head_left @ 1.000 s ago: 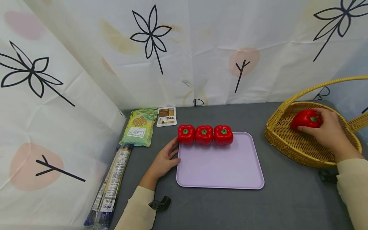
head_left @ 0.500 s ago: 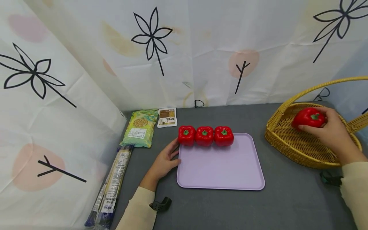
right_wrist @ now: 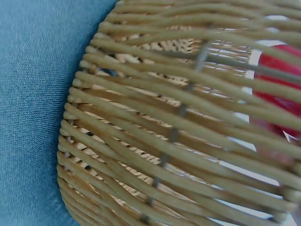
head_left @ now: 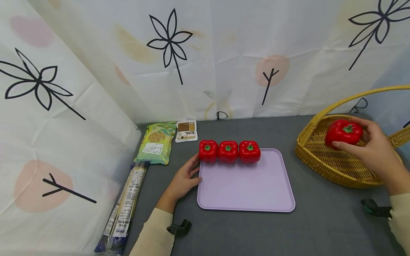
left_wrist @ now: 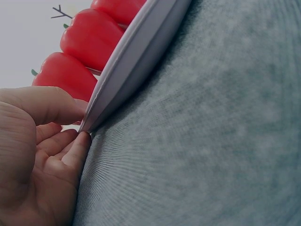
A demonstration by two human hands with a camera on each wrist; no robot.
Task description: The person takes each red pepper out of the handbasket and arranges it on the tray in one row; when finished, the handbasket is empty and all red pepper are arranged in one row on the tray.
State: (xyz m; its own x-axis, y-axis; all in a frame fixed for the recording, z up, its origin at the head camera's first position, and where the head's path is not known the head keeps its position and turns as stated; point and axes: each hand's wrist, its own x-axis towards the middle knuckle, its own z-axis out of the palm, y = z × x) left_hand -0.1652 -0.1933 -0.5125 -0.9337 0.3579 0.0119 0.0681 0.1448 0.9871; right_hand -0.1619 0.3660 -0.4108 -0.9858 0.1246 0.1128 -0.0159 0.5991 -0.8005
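Observation:
My right hand grips a red bell pepper over the wicker basket, thumb on its near side. In the right wrist view, the basket's woven wall fills most of the picture, and red shows through the gaps. My left hand rests against the left edge of the lilac tray, thumb and fingertips touching its rim. Three red bell peppers stand in a row along the tray's far edge, stems up. The left wrist view shows the thumb at the tray's rim.
Left of the tray lie a green and yellow food bag and a small brown and white packet. Long wrapped packages lie along the table's left side. A patterned white cloth hangs behind the grey tabletop.
My right hand has lifted the bell pepper slightly within the basket area, and the right forearm has shifted right and nearer to me. The left hand and the tray stay put.

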